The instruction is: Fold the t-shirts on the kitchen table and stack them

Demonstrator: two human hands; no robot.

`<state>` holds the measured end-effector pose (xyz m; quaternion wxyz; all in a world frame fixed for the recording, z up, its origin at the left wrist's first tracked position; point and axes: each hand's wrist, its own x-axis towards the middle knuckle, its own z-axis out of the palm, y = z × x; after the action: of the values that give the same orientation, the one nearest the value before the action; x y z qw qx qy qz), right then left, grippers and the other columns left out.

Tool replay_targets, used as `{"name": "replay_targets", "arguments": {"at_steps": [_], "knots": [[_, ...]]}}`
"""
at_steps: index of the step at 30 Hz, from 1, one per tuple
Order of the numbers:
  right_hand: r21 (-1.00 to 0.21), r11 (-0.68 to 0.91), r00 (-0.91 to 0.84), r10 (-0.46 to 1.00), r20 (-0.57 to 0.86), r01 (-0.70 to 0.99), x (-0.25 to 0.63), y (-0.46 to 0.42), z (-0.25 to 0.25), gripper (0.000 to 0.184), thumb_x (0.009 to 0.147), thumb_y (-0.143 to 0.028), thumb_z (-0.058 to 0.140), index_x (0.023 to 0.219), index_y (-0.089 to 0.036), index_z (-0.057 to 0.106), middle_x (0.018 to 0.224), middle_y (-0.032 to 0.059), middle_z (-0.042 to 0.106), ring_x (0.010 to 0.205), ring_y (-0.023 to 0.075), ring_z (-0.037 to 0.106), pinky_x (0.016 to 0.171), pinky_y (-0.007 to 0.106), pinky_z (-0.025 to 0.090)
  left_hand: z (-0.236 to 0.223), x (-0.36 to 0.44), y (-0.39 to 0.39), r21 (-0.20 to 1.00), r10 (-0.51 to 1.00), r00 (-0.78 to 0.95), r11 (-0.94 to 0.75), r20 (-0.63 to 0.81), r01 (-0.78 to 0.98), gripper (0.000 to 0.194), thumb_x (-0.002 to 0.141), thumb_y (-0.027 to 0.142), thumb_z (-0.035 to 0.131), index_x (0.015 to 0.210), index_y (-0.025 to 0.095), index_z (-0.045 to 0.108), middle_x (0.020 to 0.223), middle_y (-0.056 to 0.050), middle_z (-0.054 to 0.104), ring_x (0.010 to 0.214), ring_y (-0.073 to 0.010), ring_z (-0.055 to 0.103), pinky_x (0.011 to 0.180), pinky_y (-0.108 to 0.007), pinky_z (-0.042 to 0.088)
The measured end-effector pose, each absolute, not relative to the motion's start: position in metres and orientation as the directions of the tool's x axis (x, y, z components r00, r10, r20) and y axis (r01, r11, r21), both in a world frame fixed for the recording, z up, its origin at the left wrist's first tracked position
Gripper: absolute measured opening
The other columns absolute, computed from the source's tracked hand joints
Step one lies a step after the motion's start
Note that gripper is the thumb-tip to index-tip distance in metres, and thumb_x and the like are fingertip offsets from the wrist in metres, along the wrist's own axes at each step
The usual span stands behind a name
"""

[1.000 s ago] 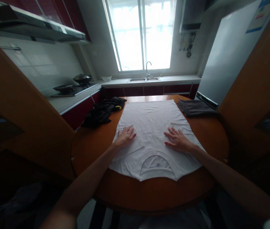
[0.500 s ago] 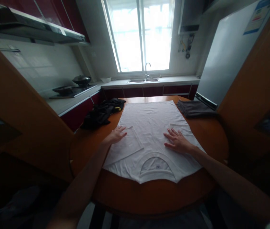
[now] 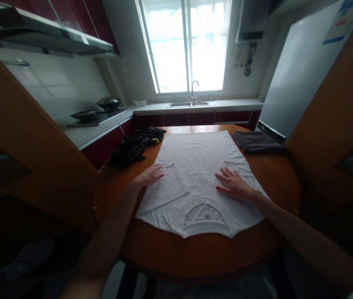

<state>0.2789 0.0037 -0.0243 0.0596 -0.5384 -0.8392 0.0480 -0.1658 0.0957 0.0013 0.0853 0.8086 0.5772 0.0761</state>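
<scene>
A white T-shirt (image 3: 198, 166) lies spread on the round wooden table (image 3: 195, 259), its neckline toward me and its hem at the far side. Both sleeves are folded inward over the body. My left hand (image 3: 150, 174) rests at the shirt's left edge by the folded left sleeve, fingers stretched out. On the right folded sleeve my right hand (image 3: 232, 182) lies flat with its fingers spread, partly covering that sleeve. Neither hand grips the cloth.
A crumpled black garment (image 3: 134, 145) lies at the table's far left. Folded dark grey cloth (image 3: 257, 142) sits at the far right. Beyond are a counter with a sink (image 3: 189, 104), a stove with a wok (image 3: 108, 103), and a fridge (image 3: 297, 70).
My left hand has slid slightly left toward the shirt's edge. The right hand stays in place on the shirt. The whole view has shifted a little.
</scene>
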Motion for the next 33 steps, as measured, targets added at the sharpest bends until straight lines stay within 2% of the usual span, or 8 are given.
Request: {"name": "replay_targets", "arguments": {"at_steps": [5,7,9,13,18,28,33], "knots": [[-0.141,0.419,-0.417,0.908,0.045,0.897,0.279,0.005,-0.026,0.077,0.097,-0.07,0.037,0.157,-0.023,0.038,0.167,0.0162,0.019,0.154,0.0366,0.015,0.121,0.062,0.016,0.002,-0.156,0.088,0.167,0.946,0.293,-0.27,-0.137,0.948,0.086,0.097,0.067,0.031,0.161,0.011,0.024,0.167,-0.017,0.015,0.156,-0.0301,0.01,0.124,-0.049,0.018],[-0.145,0.421,-0.418,0.907,0.047,0.896,0.28,0.005,-0.027,0.077,0.097,-0.07,0.037,0.158,-0.023,0.038,0.167,0.016,0.019,0.154,0.0366,0.014,0.121,0.062,0.016,0.002,-0.152,0.085,0.133,0.929,0.286,-0.261,-0.234,0.956,0.084,0.098,0.065,0.032,0.162,0.012,0.019,0.168,-0.018,0.007,0.156,-0.0319,0.002,0.123,-0.054,0.015],[-0.149,0.419,-0.417,0.908,0.045,0.896,0.28,0.006,-0.027,0.077,0.096,-0.071,0.037,0.157,-0.024,0.038,0.167,0.0157,0.019,0.154,0.0368,0.014,0.121,0.062,0.015,0.003,-0.149,0.082,0.115,0.921,0.281,-0.258,-0.27,0.959,0.082,0.099,0.064,0.032,0.162,0.014,0.018,0.168,-0.018,0.003,0.156,-0.0319,-0.002,0.123,-0.056,0.012],[-0.148,0.419,-0.418,0.907,0.04,0.896,0.28,0.007,-0.029,0.078,0.096,-0.071,0.037,0.157,-0.024,0.038,0.167,0.0161,0.018,0.155,0.0364,0.014,0.121,0.061,0.015,0.005,-0.147,0.081,0.1,0.949,0.251,-0.235,-0.191,0.967,0.075,0.101,0.062,0.025,0.162,0.02,0.018,0.17,-0.014,0.004,0.157,-0.0291,-0.002,0.122,-0.057,0.01],[-0.151,0.417,-0.416,0.908,0.039,0.896,0.28,0.007,-0.028,0.078,0.096,-0.071,0.037,0.157,-0.023,0.038,0.167,0.0164,0.018,0.154,0.0362,0.014,0.121,0.061,0.014,0.006,-0.144,0.079,0.099,0.937,0.259,-0.242,-0.233,0.965,0.072,0.101,0.059,0.03,0.16,0.018,0.024,0.169,-0.018,0.009,0.156,-0.0322,0.004,0.122,-0.058,0.014],[-0.171,0.416,-0.416,0.909,0.038,0.893,0.278,0.002,-0.022,0.076,0.096,-0.07,0.04,0.157,-0.023,0.039,0.167,0.0176,0.017,0.154,0.038,0.013,0.12,0.063,0.015,0.003,-0.143,0.08,0.114,0.943,0.259,-0.24,-0.208,0.964,0.072,0.1,0.059,0.03,0.158,0.017,0.028,0.168,-0.019,0.013,0.156,-0.0335,0.008,0.121,-0.061,0.015],[-0.216,0.387,-0.365,0.921,0.137,0.896,0.286,0.007,-0.017,0.077,0.1,-0.067,0.03,0.159,-0.018,0.032,0.166,0.0159,0.02,0.155,0.0312,0.015,0.123,0.058,0.016,0.004,-0.143,0.079,0.105,0.946,0.25,-0.232,-0.205,0.967,0.073,0.099,0.061,0.027,0.16,0.019,0.026,0.168,-0.018,0.012,0.156,-0.033,0.007,0.12,-0.062,0.014]]}}
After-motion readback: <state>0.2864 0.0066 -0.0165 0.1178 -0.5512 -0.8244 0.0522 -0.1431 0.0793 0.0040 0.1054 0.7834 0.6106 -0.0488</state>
